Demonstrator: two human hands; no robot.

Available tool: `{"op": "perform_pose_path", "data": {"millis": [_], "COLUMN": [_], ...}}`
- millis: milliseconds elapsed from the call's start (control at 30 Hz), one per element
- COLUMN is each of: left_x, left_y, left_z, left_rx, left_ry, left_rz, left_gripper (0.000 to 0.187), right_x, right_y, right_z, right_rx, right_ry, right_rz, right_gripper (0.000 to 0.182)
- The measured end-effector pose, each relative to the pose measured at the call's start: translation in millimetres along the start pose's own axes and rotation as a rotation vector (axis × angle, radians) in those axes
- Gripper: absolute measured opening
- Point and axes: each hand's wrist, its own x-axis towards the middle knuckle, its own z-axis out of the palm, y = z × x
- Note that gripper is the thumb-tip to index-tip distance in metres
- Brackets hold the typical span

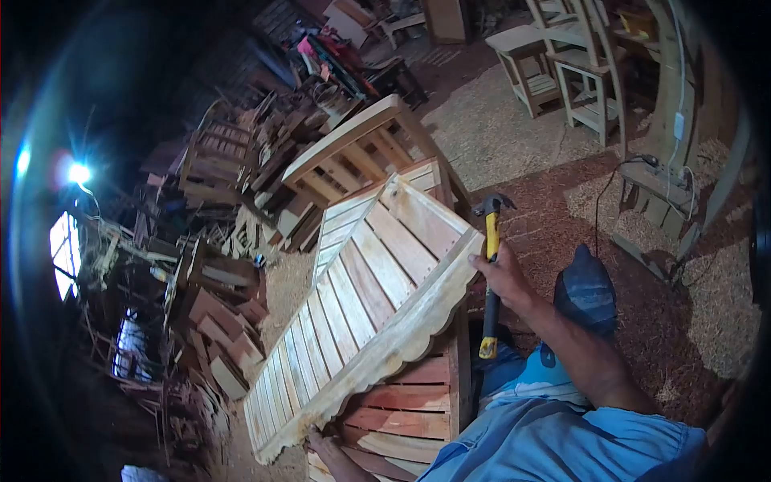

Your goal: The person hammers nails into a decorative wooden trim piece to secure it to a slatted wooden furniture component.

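Note:
A slatted wooden panel with a scalloped edge board lies tilted across the middle, over a wooden frame with reddish slats. My right hand is closed around a hammer with a yellow and black handle, its head up, beside the panel's right corner; the thumb meets the edge board. At the bottom, my left hand touches the lower part of the scalloped edge, its fingers mostly hidden beneath the board.
A slatted wooden backrest stands behind the panel. Scrap wood is piled at the left. Wooden chairs stand at the upper right, near a small bench with a cable. Shavings cover parts of the floor.

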Motion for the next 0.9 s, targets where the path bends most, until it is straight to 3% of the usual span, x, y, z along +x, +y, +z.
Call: {"op": "perform_pose_path", "data": {"millis": [133, 233, 300, 467, 567, 667, 700, 800, 833, 900], "left_x": [2.9, -46.2, -127.5, -212.1, -267.2, -294.9, -297.2, -338.8, -352.6, -371.4], "left_y": [-0.9, -16.8, -30.7, -102.4, -124.6, -144.8, -148.7, -125.1, -111.6, -90.5], "left_z": [-4.4, -17.1, 38.2, 68.1, 121.5, 136.9, 125.1, 118.8, 121.9, 124.5], "left_rx": [-0.005, 0.066, -0.043, -0.001, -0.015, 0.051, 0.085, 0.327, 0.346, 0.554], "left_ry": [0.005, 0.066, 0.213, 0.179, 0.221, 0.084, 0.015, -0.125, -0.196, -0.334], "left_rz": [-0.020, 0.053, -0.044, -0.057, -0.124, -0.166, -0.178, -0.334, -0.400, -0.247], "left_gripper": [0.050, 0.044, 0.037, 0.036, 0.035, 0.033, 0.030, 0.028, 0.046, 0.043], "right_x": [-9.7, -5.0, -2.2, 55.2, 97.9, 141.5, 151.3, 168.7, 166.7, 147.4], "right_y": [-21.7, -44.0, -75.8, -69.8, -60.0, -53.1, -48.6, -35.4, -32.0, -47.5], "right_z": [-9.1, -22.4, -39.6, -124.1, -146.4, -166.6, -170.3, -179.5, -168.4, -151.5], "right_rx": [-0.041, -0.135, -0.247, -0.401, -0.368, -0.352, -0.400, -0.263, -0.488, -0.955], "right_ry": [0.026, 0.133, 0.180, 0.452, 0.583, 0.638, 0.734, 0.614, 0.648, 0.704], "right_rz": [-0.055, -0.139, -0.081, -0.108, -0.255, -0.287, -0.200, -0.179, -0.229, -0.341], "right_gripper": [0.046, 0.036, 0.033, 0.034, 0.029, 0.032, 0.033, 0.047, 0.047, 0.047]}}
